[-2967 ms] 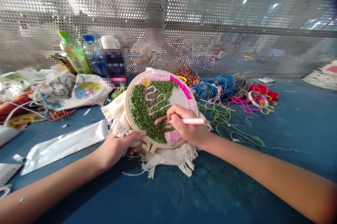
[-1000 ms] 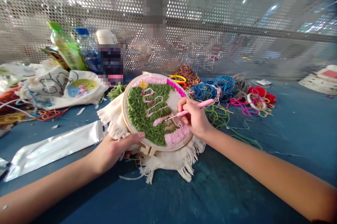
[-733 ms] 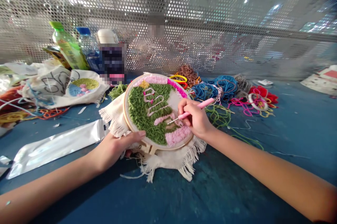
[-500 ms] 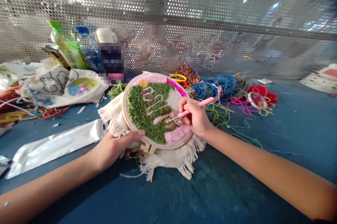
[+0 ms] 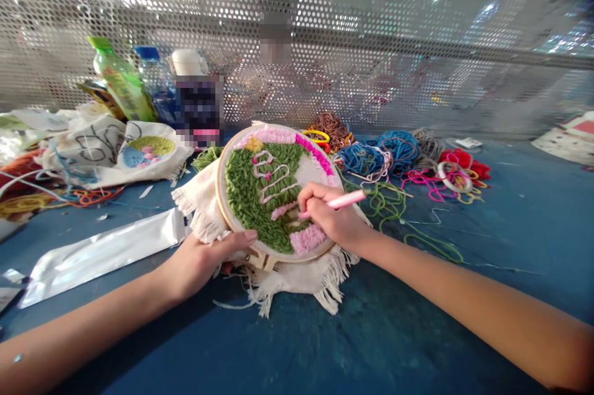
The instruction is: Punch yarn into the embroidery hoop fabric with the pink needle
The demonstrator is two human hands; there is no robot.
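Note:
A round embroidery hoop (image 5: 221, 197) is tilted up above the blue table, its fabric covered with green, pink and magenta yarn loops. At its lower left rim my left hand (image 5: 204, 256) grips it, thumb on the front and the other fingers mostly hidden behind. My right hand (image 5: 331, 215) is closed round a pink punch needle pen (image 5: 347, 199) over the lower right of the fabric. The pen's tip is down at the fabric beside the pale pink loops, its metal needle not visible. Frayed cream cloth (image 5: 297, 277) hangs out below the hoop.
Yarn heaps in blue (image 5: 399, 150), red and green lie behind and to the right. A silvery packet (image 5: 106, 256) is at left. Bottles (image 5: 123, 88) and another embroidered cloth (image 5: 148, 153) stand or lie at back left, before a perforated metal panel (image 5: 348, 79).
My right hand has moved slightly left and down with the pen, whose needle no longer shows. My left hand and the hoop are nearly where they were.

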